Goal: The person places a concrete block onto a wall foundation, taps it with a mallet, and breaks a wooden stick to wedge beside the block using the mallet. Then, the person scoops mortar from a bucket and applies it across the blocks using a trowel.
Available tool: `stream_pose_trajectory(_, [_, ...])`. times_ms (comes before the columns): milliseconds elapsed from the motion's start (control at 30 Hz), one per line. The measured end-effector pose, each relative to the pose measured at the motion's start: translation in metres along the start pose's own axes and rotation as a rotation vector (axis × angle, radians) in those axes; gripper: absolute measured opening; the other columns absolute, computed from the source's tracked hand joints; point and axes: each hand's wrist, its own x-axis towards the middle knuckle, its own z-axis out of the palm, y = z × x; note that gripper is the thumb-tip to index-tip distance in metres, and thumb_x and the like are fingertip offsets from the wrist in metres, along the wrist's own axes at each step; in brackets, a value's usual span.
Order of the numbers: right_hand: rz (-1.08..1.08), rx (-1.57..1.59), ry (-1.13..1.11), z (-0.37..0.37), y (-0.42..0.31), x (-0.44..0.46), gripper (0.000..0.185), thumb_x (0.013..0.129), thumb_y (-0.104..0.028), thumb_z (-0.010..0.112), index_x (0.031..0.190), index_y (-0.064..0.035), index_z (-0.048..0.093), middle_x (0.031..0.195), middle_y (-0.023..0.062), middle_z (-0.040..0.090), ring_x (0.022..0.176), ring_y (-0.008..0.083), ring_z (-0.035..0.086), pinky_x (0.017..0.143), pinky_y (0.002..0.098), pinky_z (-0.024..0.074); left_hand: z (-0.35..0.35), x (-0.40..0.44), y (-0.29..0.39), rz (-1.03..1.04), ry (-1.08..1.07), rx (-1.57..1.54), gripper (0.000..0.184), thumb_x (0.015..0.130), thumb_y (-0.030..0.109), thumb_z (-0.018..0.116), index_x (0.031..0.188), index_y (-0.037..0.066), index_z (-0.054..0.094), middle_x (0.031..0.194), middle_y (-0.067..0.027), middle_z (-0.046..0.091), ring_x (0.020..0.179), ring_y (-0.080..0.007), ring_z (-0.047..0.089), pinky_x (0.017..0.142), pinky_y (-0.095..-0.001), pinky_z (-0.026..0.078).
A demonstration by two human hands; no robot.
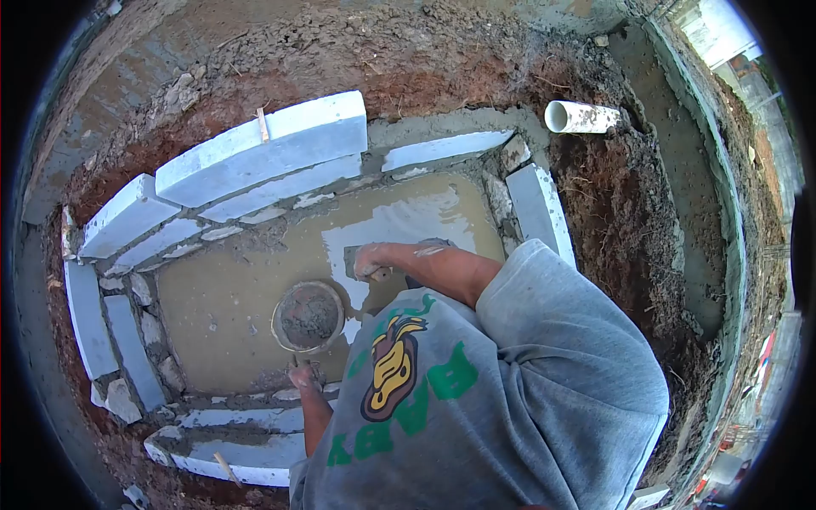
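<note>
A round bucket of grey mortar (309, 314) stands in the muddy water inside a low block enclosure. Just below its near rim is my left hand (302, 375), wet with mortar, its fingers curled. What they grip, if anything, is too small to make out. Farther out, to the right of the bucket, my right hand (371, 262) is closed around the light handle of a trowel (350, 257). Part of the trowel's grey blade shows beyond the fingers, low over the water. My shirt and right forearm cover the near right part of the enclosure.
Pale blocks line the pit, with a taller upper block (263, 153) at the far left and a block (541, 212) at right. A white pipe (582, 117) juts from the soil. Thin sticks rest on the far block and near block (242, 459). Earth banks surround everything.
</note>
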Motion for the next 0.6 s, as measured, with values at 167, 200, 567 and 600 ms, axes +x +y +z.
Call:
stream_pose_trajectory(167, [0.009, 0.183, 0.054, -0.01, -0.033, -0.037, 0.044, 0.063, -0.04, 0.07, 0.091, -0.0065, 0.071, 0.093, 0.0142, 0.069, 0.084, 0.029, 0.065, 0.071, 0.0441, 0.0512, -0.007, 0.025, -0.025, -0.148, -0.004, 0.054, 0.032, 0.09, 0.016, 0.054, 0.118, 0.0, 0.05, 0.084, -0.0117, 0.063, 0.063, -0.0174, 0.058, 0.048, -0.0312, 0.044])
stream_pose_trajectory(200, [-0.008, 0.191, 0.052, -0.008, -0.034, -0.035, 0.044, 0.064, -0.041, 0.071, 0.091, -0.0063, 0.071, 0.092, 0.0139, 0.069, 0.084, 0.0286, 0.065, 0.071, 0.0438, 0.0515, -0.018, 0.051, -0.054, -0.174, -0.079, 0.077, 0.032, 0.09, 0.016, 0.054, 0.118, 0.001, 0.05, 0.083, -0.0104, 0.062, 0.061, -0.0168, 0.057, 0.048, -0.031, 0.044])
stream_pose_trajectory(567, [-0.057, -0.076, 0.024, -0.013, -0.045, -0.031, 0.044, 0.065, -0.038, 0.073, 0.09, -0.0015, 0.07, 0.088, 0.0169, 0.068, 0.074, 0.029, 0.066, 0.067, 0.0405, 0.0534, 0.014, 0.039, -0.1, 0.049, 0.195, 0.217, 0.039, 0.084, 0.031, 0.06, 0.109, 0.002, 0.063, 0.083, -0.0091, 0.066, 0.069, -0.018, 0.06, 0.063, -0.0309, 0.048])
stream_pose_trajectory(600, [-0.047, 0.065, -0.101, -0.013, -0.042, -0.024, 0.044, 0.064, -0.036, 0.073, 0.089, -0.0001, 0.069, 0.09, 0.0177, 0.068, 0.079, 0.0301, 0.066, 0.069, 0.0419, 0.0527, 0.008, -0.013, -0.025, -0.08, 0.114, 0.257, 0.047, 0.083, 0.038, 0.06, 0.115, 0.003, 0.061, 0.109, -0.0201, 0.064, 0.1, -0.0341, 0.062, 0.084, -0.0403, 0.047])
